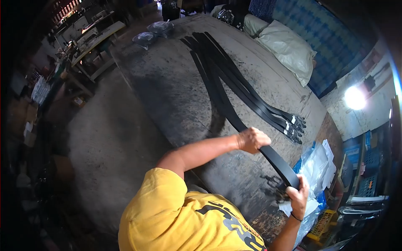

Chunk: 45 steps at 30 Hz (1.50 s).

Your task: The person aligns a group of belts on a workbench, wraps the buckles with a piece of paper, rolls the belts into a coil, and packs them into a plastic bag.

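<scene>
A bundle of long black belts (228, 109) runs from the far part of the worktable (167, 92) toward me. My left hand (253, 140) is closed around the bundle partway along. Nearer the right edge, my right hand (298, 194) grips the near end of the same bundle, which bows up off the table between my hands. A second group of black belts (247, 94) lies beside it, with shiny buckles and white tags (294, 125) at its near end. The two groups meet or overlap at the far end. Dark small pieces (274, 184) lie near my right hand, too blurred to name.
Clear and blue plastic bags (314, 165) lie at the right edge, above a yellow crate (322, 224). A white sack (287, 48) lies along the back right. Two plastic-wrapped bundles (153, 33) sit at the far left corner. A bright lamp (355, 98) shines at right.
</scene>
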### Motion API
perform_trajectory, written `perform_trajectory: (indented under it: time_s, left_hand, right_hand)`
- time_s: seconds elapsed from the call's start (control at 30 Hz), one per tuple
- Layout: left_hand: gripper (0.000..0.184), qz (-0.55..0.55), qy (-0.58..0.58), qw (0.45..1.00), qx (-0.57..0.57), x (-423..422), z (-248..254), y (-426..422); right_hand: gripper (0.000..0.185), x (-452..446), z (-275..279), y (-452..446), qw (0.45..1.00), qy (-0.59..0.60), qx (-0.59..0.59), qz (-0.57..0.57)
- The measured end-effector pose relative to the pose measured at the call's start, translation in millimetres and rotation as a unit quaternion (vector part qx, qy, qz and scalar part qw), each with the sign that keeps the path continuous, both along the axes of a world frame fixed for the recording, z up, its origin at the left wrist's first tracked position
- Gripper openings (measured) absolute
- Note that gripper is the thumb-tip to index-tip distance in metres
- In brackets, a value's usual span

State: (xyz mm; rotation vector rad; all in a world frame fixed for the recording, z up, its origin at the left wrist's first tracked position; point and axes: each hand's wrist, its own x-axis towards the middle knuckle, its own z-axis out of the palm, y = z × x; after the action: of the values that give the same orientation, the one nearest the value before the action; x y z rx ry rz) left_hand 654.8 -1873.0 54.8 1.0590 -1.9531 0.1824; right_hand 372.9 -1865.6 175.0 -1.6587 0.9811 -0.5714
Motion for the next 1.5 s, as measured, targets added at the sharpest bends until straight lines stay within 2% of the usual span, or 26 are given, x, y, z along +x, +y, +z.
perform_trajectory:
  time_s: [0.07, 0.13, 0.2, 0.23, 0.27, 0.33, 0.4, 0.43, 0.47, 0.5, 0.53, 0.57, 0.6, 0.7, 0.77, 0.83, 1.0, 1.07, 1.17, 1.2, 1.23, 1.3, 1.33, 1.4, 1.47, 1.5]
  left_hand:
    - [0.018, 0.034, -0.030, 0.999, -0.018, 27.7, -8.4, 9.2]
    - [0.018, 0.065, -0.070, 0.995, -0.012, 57.7, -8.9, 25.2]
    - [0.018, 0.092, -0.127, 0.987, 0.035, 93.5, -4.1, 45.6]
    - [0.015, 0.092, -0.133, 0.987, 0.016, 112.7, -1.0, 54.2]
    - [0.013, 0.088, -0.135, 0.987, -0.004, 130.9, -0.3, 61.5]
    - [0.016, 0.087, -0.176, 0.980, 0.031, 176.7, -7.0, 74.0]
    - [0.022, 0.089, -0.201, 0.972, 0.084, 209.2, 13.4, 90.8]
    - [0.030, 0.090, -0.225, 0.966, 0.086, 229.6, 16.5, 97.0]
    - [0.040, 0.090, -0.228, 0.963, 0.112, 245.2, 27.2, 103.5]
    - [0.047, 0.102, -0.267, 0.946, 0.149, 266.8, 34.1, 109.2]
    - [0.051, 0.099, -0.268, 0.944, 0.165, 292.7, 35.6, 113.9]
    - [0.050, 0.105, -0.264, 0.941, 0.185, 312.8, 40.4, 118.3]
    - [0.048, 0.130, -0.242, 0.922, 0.273, 324.9, 54.4, 122.9]
    - [0.043, 0.172, -0.195, 0.904, 0.340, 376.8, 66.5, 134.1]
    - [0.041, 0.198, -0.202, 0.885, 0.369, 406.5, 68.4, 135.0]
    - [0.042, 0.211, -0.218, 0.871, 0.386, 423.5, 69.6, 130.9]
    - [0.043, 0.243, -0.319, 0.870, 0.285, 469.0, 36.7, 115.2]
    - [0.042, 0.374, -0.376, 0.828, 0.183, 481.7, 11.1, 100.7]
    - [0.039, 0.450, -0.353, 0.777, 0.264, 460.8, -24.4, 101.2]
    - [0.054, 0.457, -0.334, 0.772, 0.288, 452.5, -44.6, 104.4]
    - [0.067, 0.444, -0.319, 0.753, 0.367, 443.7, -62.3, 110.4]
    - [0.061, 0.427, -0.319, 0.730, 0.427, 434.0, -108.4, 131.6]
    - [0.054, 0.441, -0.279, 0.782, 0.341, 447.6, -149.8, 150.2]
    - [0.049, 0.450, -0.271, 0.783, 0.333, 444.3, -151.1, 145.1]
    - [0.047, 0.462, -0.284, 0.739, 0.400, 449.7, -145.4, 142.0]
    - [0.047, 0.447, -0.272, 0.769, 0.369, 461.9, -146.4, 139.7]
  right_hand:
    - [0.026, -43.4, 6.2, 5.2, 0.995, -0.095, -0.025, 0.028]
    - [0.024, -90.9, 12.5, 11.3, 0.997, 0.036, -0.067, 0.011]
    - [0.025, -122.8, 22.0, 21.7, 0.984, 0.175, -0.015, -0.025]
    - [0.028, -146.3, 1.5, 20.1, 0.966, 0.241, -0.081, -0.042]
    - [0.032, -159.7, -2.8, 22.9, 0.918, 0.349, -0.188, -0.027]
    - [0.034, -205.1, -37.3, 27.7, 0.887, 0.387, -0.249, -0.050]
    - [0.035, -202.5, -27.8, 36.9, 0.886, 0.439, -0.115, -0.097]
    - [0.037, -217.4, -43.6, 39.2, 0.888, 0.431, -0.116, -0.112]
    - [0.038, -213.4, -49.6, 44.6, 0.872, 0.460, -0.102, -0.137]
    - [0.037, -203.1, -54.7, 53.2, 0.877, 0.439, -0.138, -0.139]
    - [0.037, -194.4, -62.2, 54.8, 0.869, 0.463, -0.108, -0.140]
    - [0.036, -185.8, -74.9, 58.4, 0.879, 0.429, -0.155, -0.140]
    - [0.037, -171.4, -80.4, 56.8, 0.875, 0.450, -0.128, -0.120]
    - [0.037, -150.5, -133.7, 55.4, 0.875, 0.437, -0.165, -0.129]
    - [0.037, -122.0, -148.5, 51.6, 0.848, 0.490, -0.159, -0.127]
    - [0.035, -101.6, -168.6, 45.5, 0.848, 0.477, -0.187, -0.136]
    - [0.032, -45.4, -196.7, 8.0, 0.814, 0.516, -0.226, -0.140]
    - [0.030, -22.7, -201.4, -9.8, 0.784, 0.543, -0.261, -0.152]
    - [0.029, 4.3, -213.4, -32.4, 0.760, 0.573, -0.251, -0.177]
    - [0.029, 10.1, -221.1, -35.5, 0.759, 0.575, -0.248, -0.177]
    - [0.028, 15.6, -230.9, -38.9, 0.752, 0.583, -0.259, -0.165]
    - [0.029, 25.0, -242.4, -43.3, 0.741, 0.613, -0.237, -0.134]
    - [0.029, 25.6, -248.3, -44.6, 0.737, 0.615, -0.242, -0.142]
    - [0.029, 25.4, -252.2, -49.0, 0.725, 0.619, -0.267, -0.140]
    - [0.028, 22.1, -247.8, -50.3, 0.737, 0.613, -0.256, -0.125]
    - [0.026, 22.6, -243.8, -54.1, 0.749, 0.601, -0.255, -0.118]
